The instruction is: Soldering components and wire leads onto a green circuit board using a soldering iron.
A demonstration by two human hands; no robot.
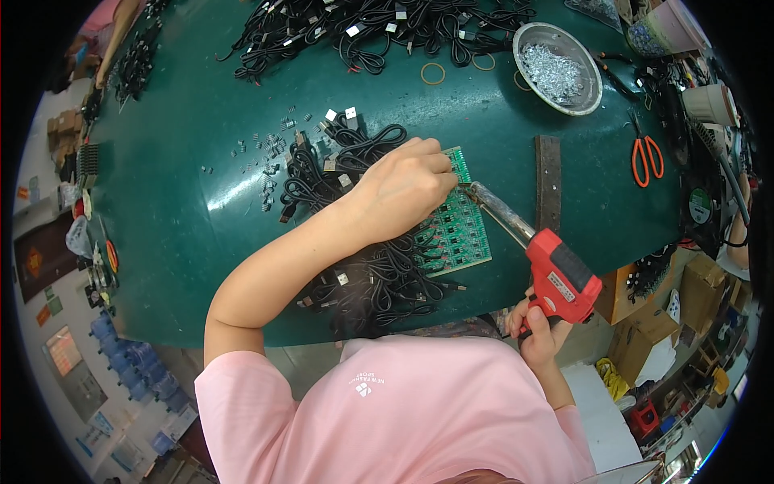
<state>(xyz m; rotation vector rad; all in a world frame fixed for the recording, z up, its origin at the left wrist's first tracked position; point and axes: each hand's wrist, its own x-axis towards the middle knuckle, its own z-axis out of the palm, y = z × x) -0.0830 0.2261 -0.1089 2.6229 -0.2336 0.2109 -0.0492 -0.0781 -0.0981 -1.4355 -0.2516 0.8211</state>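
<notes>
My right hand (542, 335) is wrapped round the grip of a red and black soldering gun (560, 278). Its metal barrel points up and left, and the tip is beside my left fingers, over a green panel of circuit boards (459, 242). My left hand (411, 189) is closed above the panel's left side. Its fingertips are turned away, so whatever they pinch is hidden. Bundled black USB cables (310, 181) lie left of the panel and under my left forearm. Some cable ends reach onto the panel's left edge.
Small dark components (270, 153) are scattered left of the cables. A dark flat bar (548, 181) lies to the right, with orange-handled scissors (647, 160) beyond. A metal bowl (595, 95) of small clear pieces stands at the far right. More cables (379, 36) are heaped along the back.
</notes>
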